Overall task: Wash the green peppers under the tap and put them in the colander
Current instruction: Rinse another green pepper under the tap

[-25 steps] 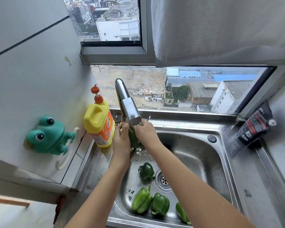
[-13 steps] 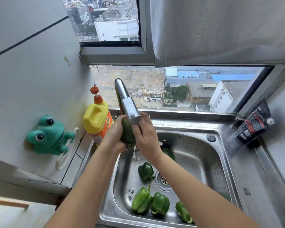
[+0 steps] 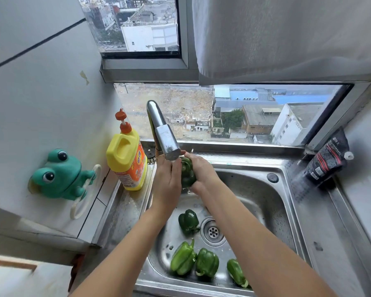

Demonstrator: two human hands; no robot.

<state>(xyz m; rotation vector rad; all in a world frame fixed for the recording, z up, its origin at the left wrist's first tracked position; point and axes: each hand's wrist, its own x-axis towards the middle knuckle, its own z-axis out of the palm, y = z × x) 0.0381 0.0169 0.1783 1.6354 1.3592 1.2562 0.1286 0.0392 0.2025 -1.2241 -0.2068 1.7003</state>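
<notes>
Under the chrome tap [image 3: 163, 133], water runs onto a dark green pepper [image 3: 187, 172] that I hold between both hands. My left hand [image 3: 167, 181] lies flat against its left side with straight fingers. My right hand [image 3: 202, 173] curls round its right side. Several more green peppers lie in the steel sink [image 3: 272, 211]: one [image 3: 188, 221] beside the drain, two [image 3: 183, 259] [image 3: 207, 262] near the front wall, and one [image 3: 237, 273] partly hidden by my right forearm. No colander is in view.
A yellow detergent bottle [image 3: 126, 159] with an orange pump stands left of the tap. A green frog holder [image 3: 59, 174] sticks to the left wall. A black pouch [image 3: 328, 159] leans at the back right corner. The drain [image 3: 212, 231] is open.
The pepper and both hands have shifted slightly right under the spout. My left hand has gone from cupping the pepper to lying flatter against it.
</notes>
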